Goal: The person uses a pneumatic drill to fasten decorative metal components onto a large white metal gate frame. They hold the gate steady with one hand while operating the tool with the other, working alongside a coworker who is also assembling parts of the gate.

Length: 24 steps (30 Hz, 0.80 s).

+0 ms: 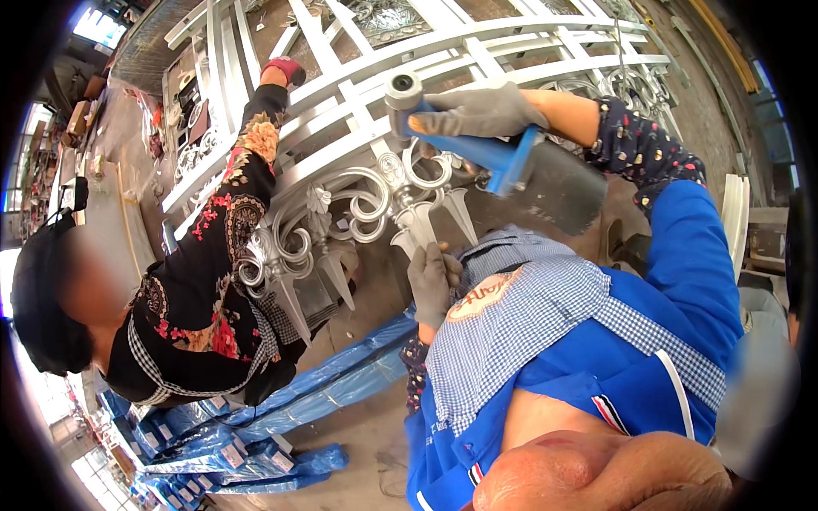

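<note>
My right hand [486, 111], in a grey glove, is closed round the blue handle of what looks like a rivet gun [464, 149]. Its round silver head points away over the gate frame, and a dark cylindrical base is at its near end. Grey-gloved too, my left hand [433, 279] is closed at the flared end of a silver spike [415, 226] on the ornamental scrollwork [366, 200]. The scrollwork edges a large silver metal frame [366, 102] of curved rails and straight bars. The tool hides part of the scrolls.
At left a co-worker in a floral sleeve [243, 183] reaches over, a red-gloved hand [290, 70] on the frame. Blue-wrapped lengths [332, 383] lie below on the floor. Pointed spikes [336, 277] stick out toward us. Long bars [724, 43] lie at far right.
</note>
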{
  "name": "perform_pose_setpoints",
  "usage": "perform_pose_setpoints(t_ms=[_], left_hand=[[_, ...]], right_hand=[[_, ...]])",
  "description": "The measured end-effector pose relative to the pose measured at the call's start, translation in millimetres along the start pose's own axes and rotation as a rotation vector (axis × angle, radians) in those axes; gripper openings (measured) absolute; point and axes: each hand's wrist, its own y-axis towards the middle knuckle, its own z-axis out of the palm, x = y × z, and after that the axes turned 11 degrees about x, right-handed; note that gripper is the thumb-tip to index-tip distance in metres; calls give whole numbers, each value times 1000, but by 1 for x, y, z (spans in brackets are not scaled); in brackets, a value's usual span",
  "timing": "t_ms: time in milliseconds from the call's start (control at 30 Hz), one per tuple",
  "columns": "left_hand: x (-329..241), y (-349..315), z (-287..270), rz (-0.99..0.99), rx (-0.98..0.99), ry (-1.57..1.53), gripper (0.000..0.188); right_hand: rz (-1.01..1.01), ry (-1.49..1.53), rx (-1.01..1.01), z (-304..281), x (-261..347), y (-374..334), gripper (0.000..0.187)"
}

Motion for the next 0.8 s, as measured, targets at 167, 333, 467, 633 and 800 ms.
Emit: perform_pose_setpoints(t_ms=[167,333,467,633,800], left_hand=[[-1,3,-1,2,11,32,33],[2,1,-5,18,43,48,33],[5,2,-6,38,46,45,31],[2,2,-5,34,27,17,29],[7,3,-7,38,32,-20,28]], right_hand=[[109,47,-88,17,-25,-11,76],[71,146,-99,28,-21,-17,61],[7,117,-125,33,-19,-21,68],[51,78,-136,40,4,-17,80],[56,77,-108,47,18,-3,81]])
